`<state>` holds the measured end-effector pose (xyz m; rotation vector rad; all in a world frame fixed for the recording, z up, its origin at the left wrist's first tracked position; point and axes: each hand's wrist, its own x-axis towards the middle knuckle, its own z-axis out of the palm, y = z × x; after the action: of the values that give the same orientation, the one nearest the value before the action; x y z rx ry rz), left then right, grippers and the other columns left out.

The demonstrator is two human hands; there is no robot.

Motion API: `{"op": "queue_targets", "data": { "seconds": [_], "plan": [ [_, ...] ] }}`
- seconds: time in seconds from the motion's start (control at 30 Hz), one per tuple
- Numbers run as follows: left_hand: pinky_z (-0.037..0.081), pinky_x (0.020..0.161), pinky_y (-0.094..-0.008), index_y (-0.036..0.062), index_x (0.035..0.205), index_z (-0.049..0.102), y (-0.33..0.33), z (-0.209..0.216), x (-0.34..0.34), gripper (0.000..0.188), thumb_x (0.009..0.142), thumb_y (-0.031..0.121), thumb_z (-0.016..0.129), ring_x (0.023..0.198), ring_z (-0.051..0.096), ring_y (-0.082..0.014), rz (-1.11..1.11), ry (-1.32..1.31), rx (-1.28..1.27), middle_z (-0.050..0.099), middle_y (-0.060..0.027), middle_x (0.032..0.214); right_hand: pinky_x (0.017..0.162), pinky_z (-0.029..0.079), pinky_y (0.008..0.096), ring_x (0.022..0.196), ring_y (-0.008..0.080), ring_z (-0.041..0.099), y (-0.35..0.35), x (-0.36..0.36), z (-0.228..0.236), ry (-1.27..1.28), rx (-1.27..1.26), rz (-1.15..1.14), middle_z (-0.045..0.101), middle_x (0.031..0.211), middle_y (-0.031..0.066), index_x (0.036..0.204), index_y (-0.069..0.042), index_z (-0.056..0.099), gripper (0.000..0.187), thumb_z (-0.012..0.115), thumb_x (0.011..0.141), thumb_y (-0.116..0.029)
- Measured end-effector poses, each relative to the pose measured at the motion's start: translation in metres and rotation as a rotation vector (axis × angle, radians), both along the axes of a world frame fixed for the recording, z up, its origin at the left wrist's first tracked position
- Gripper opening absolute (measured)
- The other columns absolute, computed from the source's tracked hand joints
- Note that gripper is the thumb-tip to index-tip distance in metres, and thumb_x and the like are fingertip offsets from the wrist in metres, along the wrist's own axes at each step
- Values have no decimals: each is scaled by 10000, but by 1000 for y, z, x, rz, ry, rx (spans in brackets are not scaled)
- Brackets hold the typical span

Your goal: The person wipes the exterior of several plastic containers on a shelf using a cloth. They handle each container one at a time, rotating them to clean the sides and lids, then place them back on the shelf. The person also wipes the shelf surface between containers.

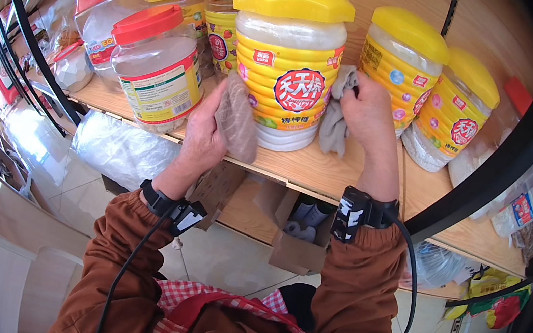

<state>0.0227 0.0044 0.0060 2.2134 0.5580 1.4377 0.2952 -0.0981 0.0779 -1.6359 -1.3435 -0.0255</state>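
Evidently, the large yellow-lidded plastic candy jar (286, 67) stands on the wooden shelf (323, 173) at the upper centre of the frame. It looks stiff-walled yet slightly yielding, and probably fairly light for its bulk, though its fill is unclear. Smooth plastic may slip, especially through fabric; the ribbed body below the broad lid (295, 0) seems the best hold, one palm on each side. The left hand (205, 134) grips a beige cloth (239, 122) beside the jar's left flank, its fingers mostly hidden; the right hand (366, 112) pinches a grey cloth (336, 118) at its right. The jar is upright, long axis vertical, lid toward the top edge, label facing the viewer.
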Motion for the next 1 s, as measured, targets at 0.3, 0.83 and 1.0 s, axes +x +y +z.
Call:
{"op": "queue_targets", "data": {
  "seconds": [0.3,0.83,1.0],
  "plan": [
    [490,1115,-367,-14,1504,522,-1,24,-1,587,923,-95,541,1287,648,-249,11,-231,109,664,-198,1398,846,564,443,921,318,742,3,-2,5,247,402,53,781,979,142,1184,-36,738,258,642,1007,-198],
    [480,1135,-348,-8,1522,505,-1,20,4,527,1017,8,655,1254,636,-169,-318,-315,-434,654,-101,1398,953,509,367,1024,262,674,-1,-5,9,268,37,141,738,1151,158,1265,17,675,494,558,1102,-434],
    [491,1130,-354,56,1455,485,1,69,29,619,914,-43,767,1353,563,-213,-303,-484,198,538,-124,1514,991,505,327,1129,206,637,1,-22,8,21,644,439,645,1338,115,1287,24,649,327,622,1080,-228]
  ]
}}
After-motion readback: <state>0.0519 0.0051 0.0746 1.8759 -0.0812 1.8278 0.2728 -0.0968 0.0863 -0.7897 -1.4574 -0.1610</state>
